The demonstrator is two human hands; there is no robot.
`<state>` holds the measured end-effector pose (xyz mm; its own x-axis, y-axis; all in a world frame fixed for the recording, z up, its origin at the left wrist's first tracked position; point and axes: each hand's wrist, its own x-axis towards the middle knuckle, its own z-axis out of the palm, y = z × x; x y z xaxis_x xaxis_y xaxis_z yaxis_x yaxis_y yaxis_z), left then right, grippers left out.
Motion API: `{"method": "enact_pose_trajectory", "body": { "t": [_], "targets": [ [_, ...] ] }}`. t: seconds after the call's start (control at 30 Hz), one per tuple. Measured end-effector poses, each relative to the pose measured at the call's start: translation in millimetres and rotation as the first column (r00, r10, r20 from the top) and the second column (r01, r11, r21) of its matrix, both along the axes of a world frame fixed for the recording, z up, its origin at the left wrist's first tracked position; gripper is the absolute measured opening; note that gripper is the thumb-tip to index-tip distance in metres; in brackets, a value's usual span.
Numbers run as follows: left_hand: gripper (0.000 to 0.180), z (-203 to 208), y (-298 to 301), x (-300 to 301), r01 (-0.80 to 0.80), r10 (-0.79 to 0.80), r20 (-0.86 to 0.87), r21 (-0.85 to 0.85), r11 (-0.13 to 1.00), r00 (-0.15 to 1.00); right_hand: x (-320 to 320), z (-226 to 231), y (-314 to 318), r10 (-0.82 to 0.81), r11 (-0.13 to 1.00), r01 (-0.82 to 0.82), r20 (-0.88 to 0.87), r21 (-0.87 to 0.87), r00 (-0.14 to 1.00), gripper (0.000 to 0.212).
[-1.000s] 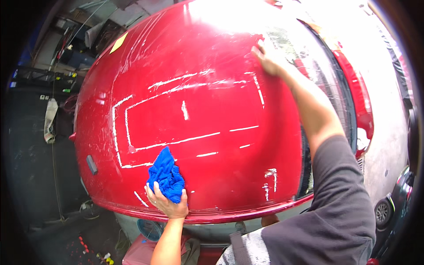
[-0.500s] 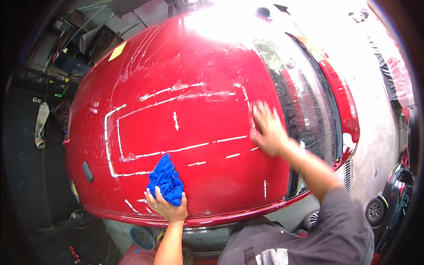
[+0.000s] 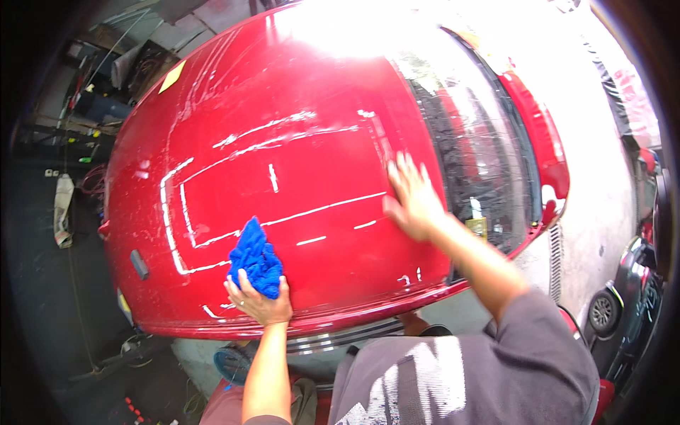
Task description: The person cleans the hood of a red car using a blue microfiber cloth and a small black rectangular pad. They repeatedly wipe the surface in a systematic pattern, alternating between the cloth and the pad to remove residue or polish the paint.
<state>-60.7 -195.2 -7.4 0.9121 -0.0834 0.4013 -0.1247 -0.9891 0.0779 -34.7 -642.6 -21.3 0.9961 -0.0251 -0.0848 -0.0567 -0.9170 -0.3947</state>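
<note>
A glossy red car panel (image 3: 326, 166), roof or hood, spreads out below me, crossed by broken white lines, some of them forming nested rectangles. My left hand (image 3: 261, 301) is closed on a crumpled blue cloth (image 3: 255, 263) and rests it on the panel near its close edge. Farther right, my right hand (image 3: 413, 204) lies flat on the red paint with its fingers spread, holding nothing. It is beside the dark car window glass (image 3: 474, 163). Whether the white lines are reflections or marks, I cannot tell.
A small grey block (image 3: 139, 264) sits on the panel's left end, and a yellow piece (image 3: 172, 76) lies at its far left. Below the close edge stands a round blue-rimmed container (image 3: 232, 365). A dark car (image 3: 630, 304) is at the right. Strong glare whitens the far side.
The view has shifted, so the car sits slightly higher and farther left. My right hand, blurred before, now shows sharper in about the same place on the panel. The left still holds the cloth.
</note>
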Motion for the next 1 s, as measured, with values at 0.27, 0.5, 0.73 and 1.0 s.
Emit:
{"method": "enact_pose_trajectory", "body": {
  "t": [0.27, 0.5, 0.73, 1.0],
  "targets": [
    [0.108, -4, -16, -5, 0.013, -0.016, -0.044, -0.059, 0.998, 0.999, -114, -1, -5, 0.008, 1.0, -0.007, -0.111, 0.014, 0.994, 0.099],
    [0.108, 8, -17, -5, 0.091, -0.093, -0.045, -0.037, 0.995, 0.995, 254, -17, -108, -0.209, 0.974, 0.209, -0.01, 0.089, 0.978, 0.091],
    [0.106, 1, -9, 0, 0.054, -0.054, -0.009, -0.019, 0.998, 0.999, 176, -23, -56, -0.168, 0.984, 0.168, -0.008, 0.06, 0.986, 0.087],
    [0.103, -2, -24, 4, 0.045, -0.044, 0.017, -0.039, 0.998, 0.999, -242, -13, 25, 0.082, 0.995, -0.075, -0.115, 0.063, 0.99, 0.099]
  ]
}}
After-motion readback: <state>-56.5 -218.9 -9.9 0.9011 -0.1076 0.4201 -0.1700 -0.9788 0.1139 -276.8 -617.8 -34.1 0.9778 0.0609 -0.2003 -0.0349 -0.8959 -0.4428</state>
